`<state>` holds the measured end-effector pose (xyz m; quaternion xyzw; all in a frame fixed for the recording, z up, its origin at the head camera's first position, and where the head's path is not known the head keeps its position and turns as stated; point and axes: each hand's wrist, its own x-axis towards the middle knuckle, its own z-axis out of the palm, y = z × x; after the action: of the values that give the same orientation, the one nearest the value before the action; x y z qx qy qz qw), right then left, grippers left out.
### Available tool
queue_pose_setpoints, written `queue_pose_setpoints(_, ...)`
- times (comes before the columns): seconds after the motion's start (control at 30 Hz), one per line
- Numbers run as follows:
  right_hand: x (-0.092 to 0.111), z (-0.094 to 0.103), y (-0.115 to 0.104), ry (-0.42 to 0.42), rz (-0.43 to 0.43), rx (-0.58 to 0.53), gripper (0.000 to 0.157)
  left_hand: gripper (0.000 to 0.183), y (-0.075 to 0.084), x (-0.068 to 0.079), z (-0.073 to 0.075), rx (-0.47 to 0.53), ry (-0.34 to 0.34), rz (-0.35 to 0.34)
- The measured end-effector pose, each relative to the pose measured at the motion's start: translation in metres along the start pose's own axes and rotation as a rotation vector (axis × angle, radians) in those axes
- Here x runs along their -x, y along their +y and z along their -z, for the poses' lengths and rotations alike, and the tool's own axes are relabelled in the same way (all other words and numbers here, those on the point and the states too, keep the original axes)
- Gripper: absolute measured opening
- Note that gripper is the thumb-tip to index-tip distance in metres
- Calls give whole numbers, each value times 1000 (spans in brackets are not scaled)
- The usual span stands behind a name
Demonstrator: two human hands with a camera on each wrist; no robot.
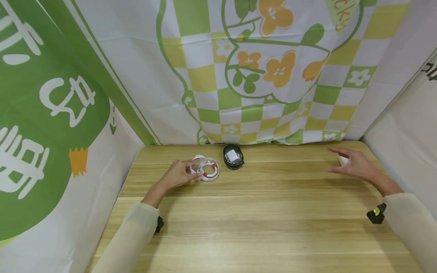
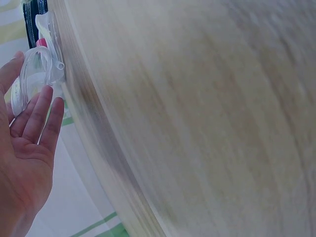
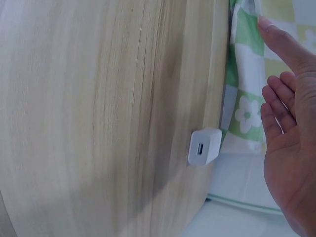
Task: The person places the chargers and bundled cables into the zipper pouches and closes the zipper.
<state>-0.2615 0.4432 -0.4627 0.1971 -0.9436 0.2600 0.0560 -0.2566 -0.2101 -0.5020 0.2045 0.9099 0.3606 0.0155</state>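
A coiled white cable point(image 1: 213, 175) with red ties lies at the back left of the table, with a clear loop at its left side. My left hand point(image 1: 177, 173) reaches round this side, thumb and index fingertip at the loop. In the left wrist view, the clear loop point(image 2: 35, 74) stands between the thumb and the loosely extended fingers point(image 2: 37, 118); a firm grip is not visible. At the back right, a white USB charger plug point(image 3: 205, 147) stands on the table. My right hand point(image 1: 356, 165) is spread beside it, thumb and fingers apart, its palm not touching the plug.
A small black oval case point(image 1: 233, 161) with a white item inside stands at the back edge, right of the cable. The wooden table point(image 1: 266, 212) runs back to a patterned cloth point(image 1: 235, 110). Cloth walls point(image 1: 112, 163) rise on both sides.
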Motion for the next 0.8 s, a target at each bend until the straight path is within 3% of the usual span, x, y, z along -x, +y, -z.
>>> queue_pose_setpoints(0.33, 7, 5, 16, -36, -93, -17, 86, 64, 3, 1, 2, -12, -2, -18)
queue_pose_setpoints(0.8, 8, 4, 36, -101, -185, -43, 94, 65, 6, 2, 2, -4, -13, 10)
